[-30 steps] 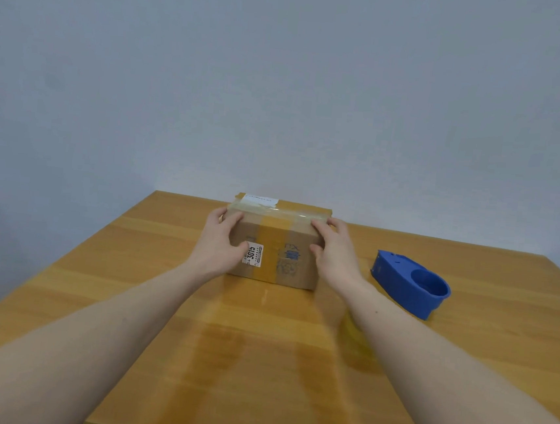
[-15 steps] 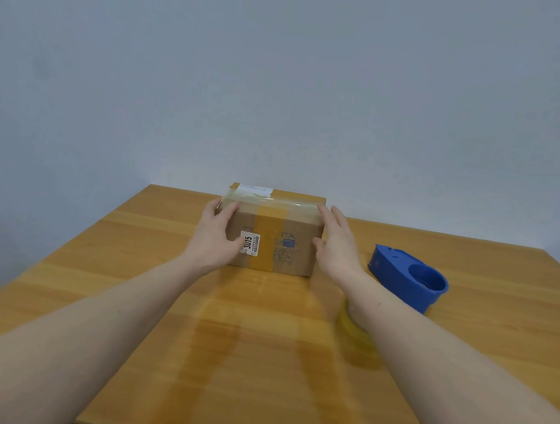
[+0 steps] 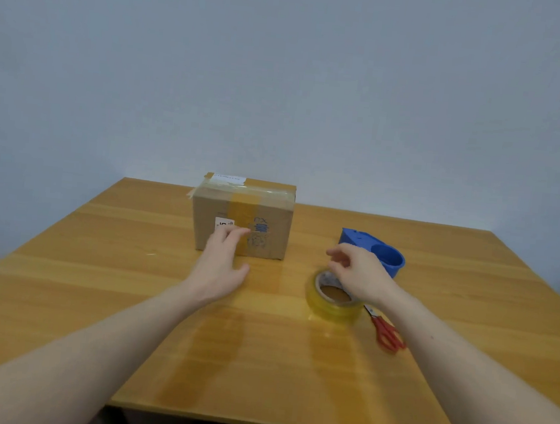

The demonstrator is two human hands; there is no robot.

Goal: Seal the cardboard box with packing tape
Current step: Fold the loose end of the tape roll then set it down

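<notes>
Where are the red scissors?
In the head view the scissors lie flat on the table, on the right side, just right of the tape roll and partly hidden under the right hand's wrist.

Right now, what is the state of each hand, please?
Left hand: open, holding nothing, in front of the cardboard box.
Right hand: open, fingers loosely curled above the tape roll, holding nothing.

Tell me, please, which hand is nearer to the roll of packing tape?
The right hand: it hovers just over the tape roll, fingers loosely curled above its far rim. The left hand is off to the roll's left, reaching toward the cardboard box.
</notes>
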